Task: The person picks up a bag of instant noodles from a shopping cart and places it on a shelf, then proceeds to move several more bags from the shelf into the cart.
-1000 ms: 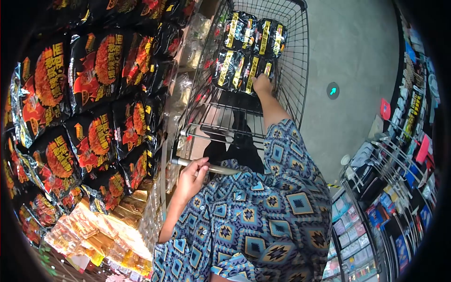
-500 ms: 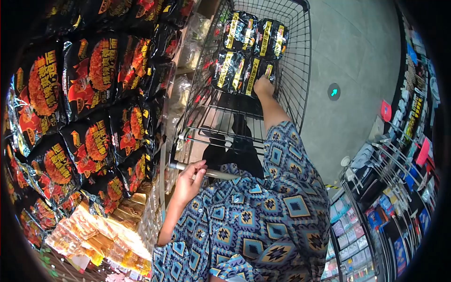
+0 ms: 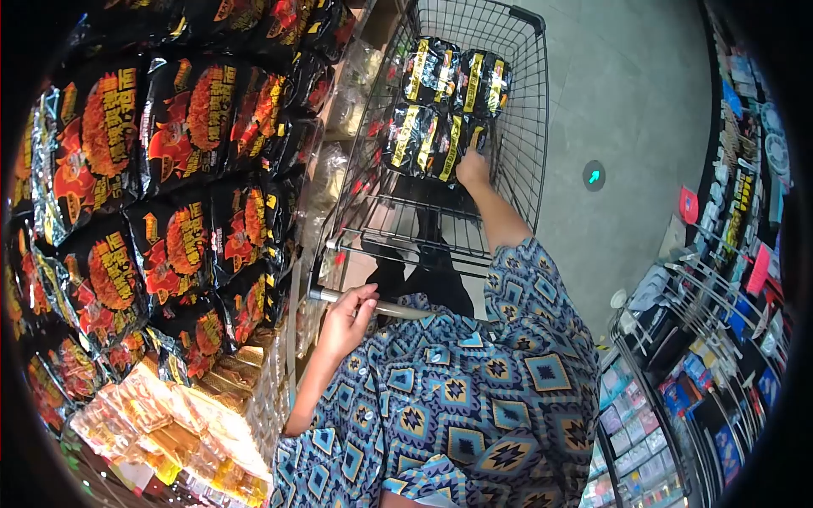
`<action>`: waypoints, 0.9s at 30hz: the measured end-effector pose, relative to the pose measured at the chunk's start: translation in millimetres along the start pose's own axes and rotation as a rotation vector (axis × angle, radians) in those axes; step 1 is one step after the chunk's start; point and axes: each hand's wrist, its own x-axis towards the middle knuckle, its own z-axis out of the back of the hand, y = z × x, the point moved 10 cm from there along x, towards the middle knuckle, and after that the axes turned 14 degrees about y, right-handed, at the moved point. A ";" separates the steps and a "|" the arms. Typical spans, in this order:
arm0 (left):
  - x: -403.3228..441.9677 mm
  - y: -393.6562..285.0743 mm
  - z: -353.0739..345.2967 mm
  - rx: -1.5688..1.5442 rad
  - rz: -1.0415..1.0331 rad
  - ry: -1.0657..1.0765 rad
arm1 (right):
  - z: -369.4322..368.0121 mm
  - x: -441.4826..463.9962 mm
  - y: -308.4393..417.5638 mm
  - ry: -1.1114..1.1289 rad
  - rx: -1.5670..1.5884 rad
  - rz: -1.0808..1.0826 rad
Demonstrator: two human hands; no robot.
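Observation:
My right hand (image 3: pixel 473 169) reaches into the shopping cart (image 3: pixel 542 127) and grips the near right noodle pack (image 3: pixel 454 146), partly covering it. Most of its fingertips are hard to make out. Several matching black packs with yellow bands, such as the far left pack (image 3: pixel 432 69), lie side by side in the basket. My left hand (image 3: pixel 345 323) is by the cart's handle (image 3: pixel 398 310), thumb and fingers loosely bent and apart, not wrapped round the bar.
To the left rises a stacked display of black and red noodle packs (image 3: pixel 188 118). Below it lie brightly lit golden packages (image 3: pixel 182 419). Racks of small goods (image 3: pixel 631 406) stand on the right. A round floor marker with an arrow (image 3: pixel 594 176) lies on the grey floor.
The view has shifted slightly, so the cart appears a little lower and farther left. My right hand remains at the same pack, and my left hand stays by the handle.

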 end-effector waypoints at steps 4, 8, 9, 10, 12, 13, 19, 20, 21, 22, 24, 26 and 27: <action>-4.9 9.2 2.1 -0.024 -0.001 -0.022 | 9.0 -12.2 6.6 -0.045 0.047 -0.025; -7.8 14.3 2.7 -0.029 0.003 -0.032 | 19.6 -22.0 10.6 -0.093 0.052 0.034; -8.6 13.8 2.9 0.003 -0.008 -0.041 | 23.4 -27.2 13.7 -0.110 0.059 0.061; -9.2 15.1 3.0 0.000 -0.012 -0.045 | 27.2 -32.8 16.7 -0.128 0.066 0.087; -11.1 16.8 2.0 0.023 -0.026 -0.048 | 39.0 -44.9 25.7 -0.146 0.060 0.129; -11.5 17.8 1.6 0.017 -0.029 -0.054 | 45.7 -52.9 31.0 -0.159 0.058 0.165; -27.0 51.4 17.3 -0.154 -0.099 -0.084 | 74.6 -136.7 81.8 -0.262 0.102 0.454; -32.2 58.8 24.6 -0.192 -0.129 -0.099 | 77.7 -154.9 95.9 -0.274 0.132 0.569; -32.9 73.6 28.1 -0.230 -0.182 -0.116 | 83.7 -180.2 117.1 -0.287 0.148 0.680; -32.3 86.0 32.2 -0.257 -0.237 -0.134 | 83.4 -193.9 128.9 -0.239 0.131 0.721; -35.0 92.0 46.3 -0.276 -0.274 -0.192 | 89.5 -238.0 165.8 -0.187 0.178 0.871; -32.0 93.7 61.7 -0.320 -0.368 -0.282 | 92.4 -278.1 198.0 -0.091 0.185 0.984; -28.9 95.0 66.0 -0.523 -0.440 -0.264 | 94.7 -301.0 214.4 -0.039 0.177 1.026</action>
